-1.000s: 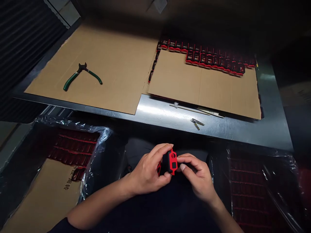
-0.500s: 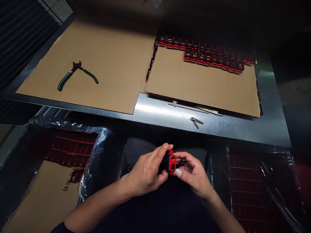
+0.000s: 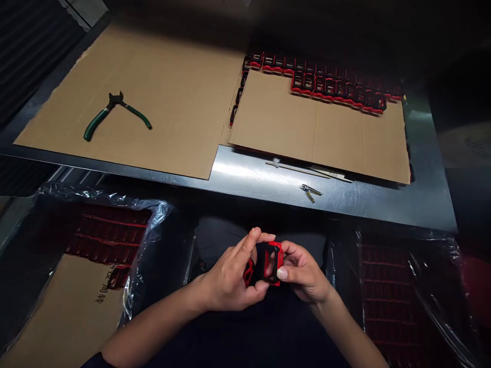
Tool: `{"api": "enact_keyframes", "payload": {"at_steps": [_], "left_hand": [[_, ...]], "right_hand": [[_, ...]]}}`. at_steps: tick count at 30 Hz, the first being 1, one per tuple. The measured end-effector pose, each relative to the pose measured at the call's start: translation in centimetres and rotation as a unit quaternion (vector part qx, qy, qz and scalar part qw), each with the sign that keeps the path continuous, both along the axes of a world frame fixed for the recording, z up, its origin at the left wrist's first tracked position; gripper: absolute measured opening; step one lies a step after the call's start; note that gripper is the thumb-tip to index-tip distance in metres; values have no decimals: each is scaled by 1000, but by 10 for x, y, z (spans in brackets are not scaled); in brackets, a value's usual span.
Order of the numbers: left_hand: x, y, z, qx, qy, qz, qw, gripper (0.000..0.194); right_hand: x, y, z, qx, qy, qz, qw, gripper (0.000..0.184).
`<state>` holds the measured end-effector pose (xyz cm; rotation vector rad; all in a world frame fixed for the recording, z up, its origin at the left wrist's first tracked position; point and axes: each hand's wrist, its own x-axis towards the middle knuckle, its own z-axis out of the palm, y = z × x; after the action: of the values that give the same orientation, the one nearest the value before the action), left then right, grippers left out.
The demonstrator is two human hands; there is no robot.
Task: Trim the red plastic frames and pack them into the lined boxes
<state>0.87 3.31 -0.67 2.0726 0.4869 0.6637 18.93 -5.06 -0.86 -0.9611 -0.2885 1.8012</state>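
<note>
Low in front of my body, a small red-and-black plastic frame [image 3: 265, 265] is held upright with its opening showing. My right hand [image 3: 309, 273] pinches its right side between thumb and fingers. From the other side, my left hand [image 3: 230, 273] curls around it, with fingertips at the top and the thumb near the lower edge. A second red-and-black part [image 3: 248, 272] sits within my left palm, mostly covered by the fingers.
Green-handled nippers [image 3: 115, 105] lie on a cardboard sheet [image 3: 172, 102]. Rows of similar frames [image 3: 333, 89] stand on another sheet [image 3: 276, 117]. Small pliers [image 3: 310, 191] and a thin stick [image 3: 291, 167] rest on the metal edge. Plastic-lined bins [image 3: 153, 209] flank me, holding more parts.
The frame has turned from its narrow red side to show its opening. A second part has come into view in my left palm. The view has shifted slightly.
</note>
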Motion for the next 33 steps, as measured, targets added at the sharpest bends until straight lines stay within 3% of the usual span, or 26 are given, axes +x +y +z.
{"api": "enact_keyframes", "payload": {"at_steps": [4, 7, 11, 16, 20, 23, 27, 33], "left_hand": [[4, 0, 6, -95, -26, 4, 995, 111], [5, 1, 11, -113, -27, 11, 993, 110], [1, 4, 12, -76, -19, 5, 997, 111], [-5, 12, 10, 42, -24, -29, 998, 108], [-6, 22, 9, 46, -31, -76, 996, 107], [-8, 26, 5, 19, -23, -92, 995, 105], [-13, 27, 1, -65, 34, -50, 996, 97], [-10, 20, 13, -221, 117, 3, 968, 48]], "right_hand": [[-4, -1, -15, -32, 116, 35, 992, 51], [-7, -3, -23, -49, 131, 41, 989, 56], [-6, -4, -24, -39, 117, 39, 992, 56], [-3, -6, -21, -15, 89, 38, 995, 58], [-4, -5, -18, -14, 81, 47, 996, 51], [-5, -5, -14, 13, 20, 44, 999, 42], [-3, -6, -9, 35, -142, -4, 989, 40], [-4, -6, -8, 69, -208, -40, 975, 35]]}}
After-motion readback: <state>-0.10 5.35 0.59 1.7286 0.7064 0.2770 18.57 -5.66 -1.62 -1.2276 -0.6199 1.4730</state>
